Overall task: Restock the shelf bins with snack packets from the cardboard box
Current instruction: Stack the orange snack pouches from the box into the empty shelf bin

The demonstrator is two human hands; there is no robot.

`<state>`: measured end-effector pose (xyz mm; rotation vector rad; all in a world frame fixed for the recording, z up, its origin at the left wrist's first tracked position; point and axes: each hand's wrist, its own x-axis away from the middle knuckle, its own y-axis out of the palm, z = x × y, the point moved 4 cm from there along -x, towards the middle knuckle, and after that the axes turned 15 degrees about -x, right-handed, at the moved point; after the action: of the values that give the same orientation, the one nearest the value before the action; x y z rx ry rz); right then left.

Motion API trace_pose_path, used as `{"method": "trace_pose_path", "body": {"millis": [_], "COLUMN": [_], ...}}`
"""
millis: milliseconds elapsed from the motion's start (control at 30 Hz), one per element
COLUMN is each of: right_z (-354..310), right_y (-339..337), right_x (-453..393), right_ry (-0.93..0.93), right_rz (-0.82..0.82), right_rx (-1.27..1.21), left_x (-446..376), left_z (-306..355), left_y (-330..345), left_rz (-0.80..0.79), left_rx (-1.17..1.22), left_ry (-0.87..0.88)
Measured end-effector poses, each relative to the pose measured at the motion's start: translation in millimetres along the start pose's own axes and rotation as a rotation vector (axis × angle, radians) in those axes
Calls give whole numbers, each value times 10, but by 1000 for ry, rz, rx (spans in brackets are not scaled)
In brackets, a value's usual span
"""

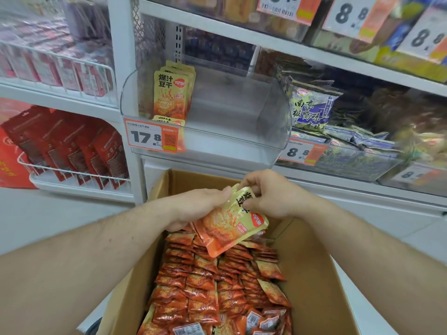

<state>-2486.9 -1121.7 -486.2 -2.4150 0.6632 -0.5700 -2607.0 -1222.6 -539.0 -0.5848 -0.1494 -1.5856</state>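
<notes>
Both hands hold a small stack of orange and gold snack packets (pixel 228 226) above the open cardboard box (pixel 312 262). My left hand (pixel 200 204) grips the stack from the left side. My right hand (pixel 268 197) pinches the top packet's upper edge. The box below is packed with several rows of the same packets (pixel 217 286). Straight ahead stands a clear plastic shelf bin (pixel 242 131), mostly bare, with a few matching packets (pixel 173 93) upright at its left end.
An orange 17.8 price tag (pixel 153 137) hangs on the bin's front. To the right is a bin of blue and purple packets (pixel 312 110). Red pouches (pixel 72 146) fill a white wire rack at left. Shelves above carry more goods.
</notes>
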Motion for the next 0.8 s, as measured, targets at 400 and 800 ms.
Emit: {"method": "trace_pose_path", "body": {"millis": [400,800], "right_z": [-136,-795], "right_y": [-82,-282], "right_x": [122,-461], "right_ry": [94,99], "right_rz": [485,209], "right_rx": [-669,-680], "left_x": [126,358], "left_z": [186,295], "left_y": [-380,-944], "left_rz": [266,820], "left_rx": [269,-73], "left_ry": [218,286]}}
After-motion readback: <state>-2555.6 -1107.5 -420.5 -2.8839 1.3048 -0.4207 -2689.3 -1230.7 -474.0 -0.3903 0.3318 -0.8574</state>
